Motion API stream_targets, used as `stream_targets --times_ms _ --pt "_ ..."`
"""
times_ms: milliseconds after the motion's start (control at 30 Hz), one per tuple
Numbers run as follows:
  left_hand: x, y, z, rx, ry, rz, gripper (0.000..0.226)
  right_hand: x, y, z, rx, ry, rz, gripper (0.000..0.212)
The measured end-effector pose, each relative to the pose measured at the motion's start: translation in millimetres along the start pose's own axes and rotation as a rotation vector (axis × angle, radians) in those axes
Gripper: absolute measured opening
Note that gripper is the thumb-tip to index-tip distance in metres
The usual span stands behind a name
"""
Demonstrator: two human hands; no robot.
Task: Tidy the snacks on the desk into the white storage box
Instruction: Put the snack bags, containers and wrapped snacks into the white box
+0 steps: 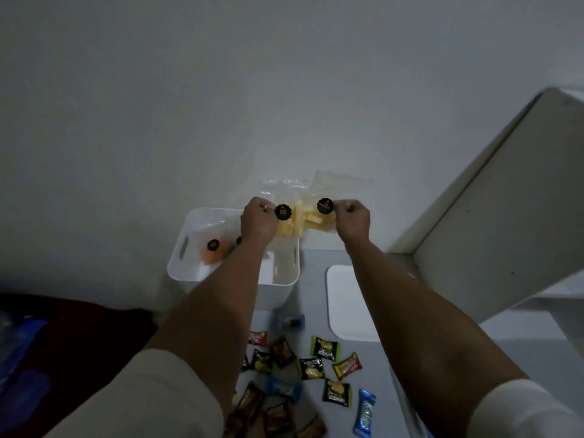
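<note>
Left hand [257,221] raised above the far edge of the white storage box [186,267], fingers curled and pinching the side of a clear bag of yellow sticks [289,222] sealed with a round black sticker. Right hand [352,221] level with it and just to the right, likewise pinching a second clear bag [319,221] of the same yellow snack, also with a black sticker. Two bags touching or overlapping in the middle, tops flaring upward against the white wall [284,90].

Below the left forearm, box open, holding an orange-filled bag [213,252] with a matching sticker. Second bag hanging past the box's right rim, over the grey desk [401,343]. White lid [347,301] lying flat to the right of the box. Nearer the body, many small wrapped candies [311,368] scattered on the desk in green, black, pink and blue, none yet in the box. White slanted panel [505,200] at far right; dark fabric at lower left.

Likely risks: right-hand bag, released where it hangs, dropping outside the box; thin pinch grips on slippery plastic slipping early; a forearm sweeping candies off the desk edge on the way back. Dim light hiding fine finger detail.
</note>
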State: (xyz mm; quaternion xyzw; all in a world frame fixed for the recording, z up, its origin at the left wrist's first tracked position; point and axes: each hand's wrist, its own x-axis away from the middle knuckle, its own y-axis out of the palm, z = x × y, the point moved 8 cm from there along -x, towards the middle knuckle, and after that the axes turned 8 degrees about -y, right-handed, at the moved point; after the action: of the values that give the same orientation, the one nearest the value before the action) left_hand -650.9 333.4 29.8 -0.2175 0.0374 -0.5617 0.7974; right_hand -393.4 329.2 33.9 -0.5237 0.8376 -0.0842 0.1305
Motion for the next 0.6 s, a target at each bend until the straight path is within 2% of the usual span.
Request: stream_targets --times_ms 67,233,300,433,600 --pt "-6 -33 -15 0.008 -0.045 0.038 0.011 14 29 -13 0.002 -0.008 -0.043 0.014" --pt "-27 -75 -58 0.036 -0.159 0.084 0.017 34 92 -10 0.022 0.078 -0.118 0.016" --pt "-37 -77 -76 0.034 -0.205 0.073 0.023 35 112 2 0.057 0.134 -0.145 0.017" --pt "-65 -67 -115 0.005 -0.286 0.054 0.029 42 142 31 0.150 0.217 -0.161 0.032" --pt "-103 -35 -167 0.044 -0.428 0.000 0.028 42 178 89 0.153 0.350 -0.151 0.035"
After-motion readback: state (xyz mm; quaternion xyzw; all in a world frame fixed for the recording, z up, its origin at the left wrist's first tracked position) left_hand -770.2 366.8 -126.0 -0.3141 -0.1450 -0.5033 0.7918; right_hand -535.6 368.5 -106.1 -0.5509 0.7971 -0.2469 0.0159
